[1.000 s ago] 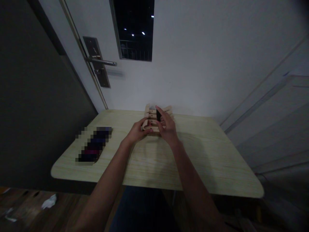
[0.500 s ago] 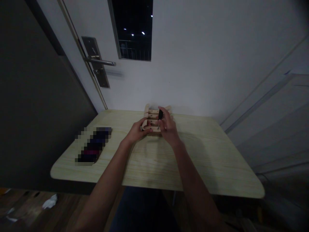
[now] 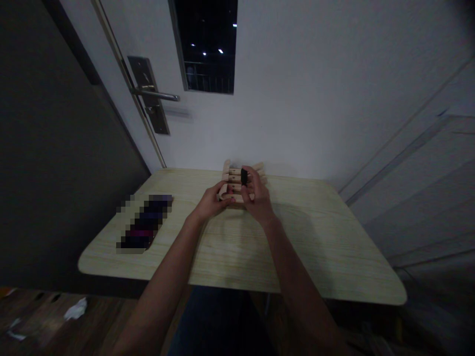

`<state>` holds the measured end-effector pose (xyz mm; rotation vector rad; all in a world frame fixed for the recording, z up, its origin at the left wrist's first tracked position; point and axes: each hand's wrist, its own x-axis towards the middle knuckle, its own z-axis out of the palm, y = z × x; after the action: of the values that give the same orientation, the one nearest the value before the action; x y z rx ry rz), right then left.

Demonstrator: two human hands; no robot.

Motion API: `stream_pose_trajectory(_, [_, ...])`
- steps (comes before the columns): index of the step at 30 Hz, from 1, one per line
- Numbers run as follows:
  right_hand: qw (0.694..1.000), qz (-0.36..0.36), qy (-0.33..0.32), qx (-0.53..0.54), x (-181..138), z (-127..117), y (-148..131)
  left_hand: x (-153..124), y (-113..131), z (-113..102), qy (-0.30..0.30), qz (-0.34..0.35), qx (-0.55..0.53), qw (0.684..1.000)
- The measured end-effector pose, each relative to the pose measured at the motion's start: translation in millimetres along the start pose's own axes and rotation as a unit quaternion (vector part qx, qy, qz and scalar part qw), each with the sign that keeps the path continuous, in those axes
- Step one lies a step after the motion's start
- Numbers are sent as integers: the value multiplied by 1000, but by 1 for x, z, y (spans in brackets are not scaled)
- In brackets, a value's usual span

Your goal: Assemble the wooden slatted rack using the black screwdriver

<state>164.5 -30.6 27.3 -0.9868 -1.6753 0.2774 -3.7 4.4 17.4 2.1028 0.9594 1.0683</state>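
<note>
A small pale wooden rack (image 3: 233,178) with several cross rungs stands at the far middle of the light wooden table (image 3: 315,247), close to the wall. My left hand (image 3: 211,201) grips the rack's near left end, fingers curled round it. My right hand (image 3: 256,195) is closed on a small black object (image 3: 244,176) and holds it against the rack's rungs. The rack's right side is hidden behind my right hand.
A dark oblong thing (image 3: 144,223), blurred out, lies on the table's left part. A white door with a metal lever handle (image 3: 156,95) and a dark window stands behind the table. Crumpled paper (image 3: 76,309) lies on the floor at the lower left.
My right hand has turned the small black object and shifted it slightly along the rack's rungs. My left hand has kept its hold on the rack.
</note>
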Motion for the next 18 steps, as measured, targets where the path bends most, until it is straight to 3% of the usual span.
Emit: stream_pose_trajectory(18, [1000,16,26,-6,0,-2,0,0,1,0,1,6,3,1000])
